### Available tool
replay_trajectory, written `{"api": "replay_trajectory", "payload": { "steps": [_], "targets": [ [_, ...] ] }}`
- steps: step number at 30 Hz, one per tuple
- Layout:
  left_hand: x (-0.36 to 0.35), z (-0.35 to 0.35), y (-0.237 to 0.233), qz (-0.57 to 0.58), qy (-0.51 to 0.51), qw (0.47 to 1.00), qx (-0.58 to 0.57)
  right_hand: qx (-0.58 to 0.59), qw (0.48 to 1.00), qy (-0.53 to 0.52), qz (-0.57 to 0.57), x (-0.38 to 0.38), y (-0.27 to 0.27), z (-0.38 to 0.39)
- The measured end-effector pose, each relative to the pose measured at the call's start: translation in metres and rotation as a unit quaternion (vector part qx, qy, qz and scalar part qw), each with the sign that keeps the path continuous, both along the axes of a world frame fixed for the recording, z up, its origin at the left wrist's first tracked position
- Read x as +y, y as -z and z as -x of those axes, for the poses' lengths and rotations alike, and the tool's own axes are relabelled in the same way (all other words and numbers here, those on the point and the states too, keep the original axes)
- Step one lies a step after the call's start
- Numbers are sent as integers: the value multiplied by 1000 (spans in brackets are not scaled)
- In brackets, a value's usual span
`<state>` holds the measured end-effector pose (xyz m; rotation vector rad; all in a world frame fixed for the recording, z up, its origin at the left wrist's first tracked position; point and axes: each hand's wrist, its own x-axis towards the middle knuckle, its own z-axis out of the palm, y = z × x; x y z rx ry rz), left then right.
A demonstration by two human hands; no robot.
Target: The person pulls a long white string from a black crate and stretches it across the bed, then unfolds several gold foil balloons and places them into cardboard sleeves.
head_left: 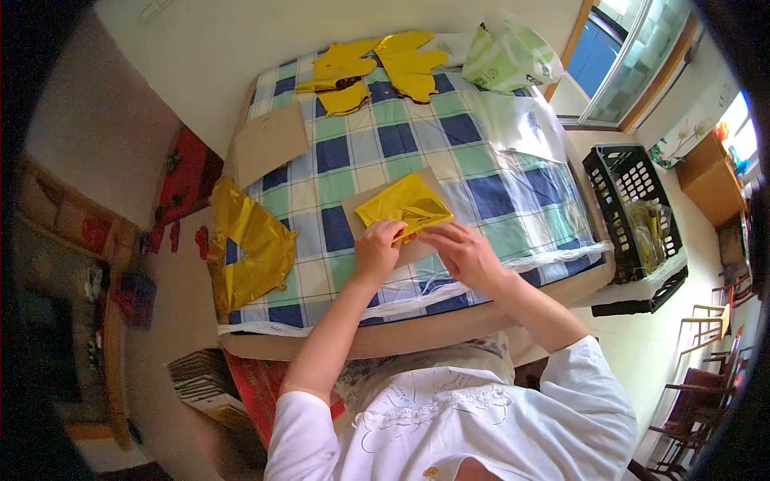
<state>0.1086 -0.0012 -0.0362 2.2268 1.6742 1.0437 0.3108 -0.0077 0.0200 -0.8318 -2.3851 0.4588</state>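
A folded gold foil balloon (407,200) lies flat on a piece of brown cardboard (351,215) on the checked bedspread. My left hand (378,252) has its fingers closed on the near left corner of the foil. At the near right edge, my right hand (465,252) pinches the same foil between thumb and fingers. Both hands hide part of the near edge. Left of them spreads a larger unfolded gold foil balloon (255,260). Thin white strings (401,297) run along the bed's near edge, below my wrists.
Several flat gold foil balloons (409,62) lie at the bed's far end, beside a green and white plastic bag (511,60). Another cardboard sheet (271,143) rests at the left. Clear plastic (525,128) lies at right, near a black crate (630,172) with packets inside.
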Motion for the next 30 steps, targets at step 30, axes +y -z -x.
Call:
{"api": "replay_trajectory", "payload": {
  "steps": [30],
  "targets": [
    [-26, 43, -11, -6, 91, 996, 15, -139, 982, 96, -86, 89, 57, 60]
  ]
}}
